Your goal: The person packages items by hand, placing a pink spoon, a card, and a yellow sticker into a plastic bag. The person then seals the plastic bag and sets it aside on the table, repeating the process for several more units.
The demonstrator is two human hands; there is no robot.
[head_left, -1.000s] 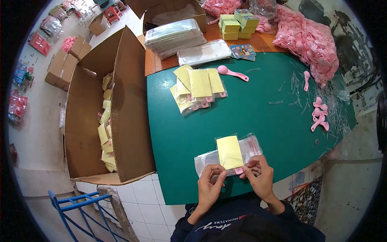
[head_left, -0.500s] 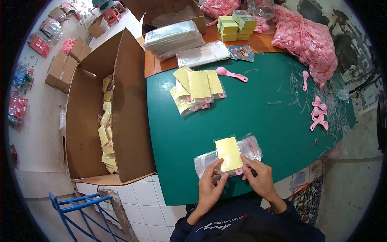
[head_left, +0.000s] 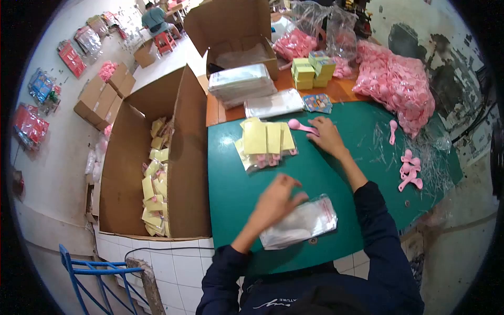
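My right hand reaches to the far side of the green table, its thumb and fingers around the handle end of a pink spoon. Left of that spoon is an overlapping pile of clear packets, each with a yellow card and pink pieces showing at its lower edge. My left hand, a little blurred, hovers over the table between that pile and a stack of clear plastic bags. Its thumb and fingers are apart, with nothing seen between them.
A tall cardboard box holding many yellow-card packets stands at the left. Bag stacks, card blocks and a big bag of pink spoons line the back. Loose spoons lie at the right. A person sits far off.
The yellow-card packet has left both hands and the bag stack, apparently onto the pile. My right hand has reached forward to the spoon; my left has lifted off the bags. The view has tilted up.
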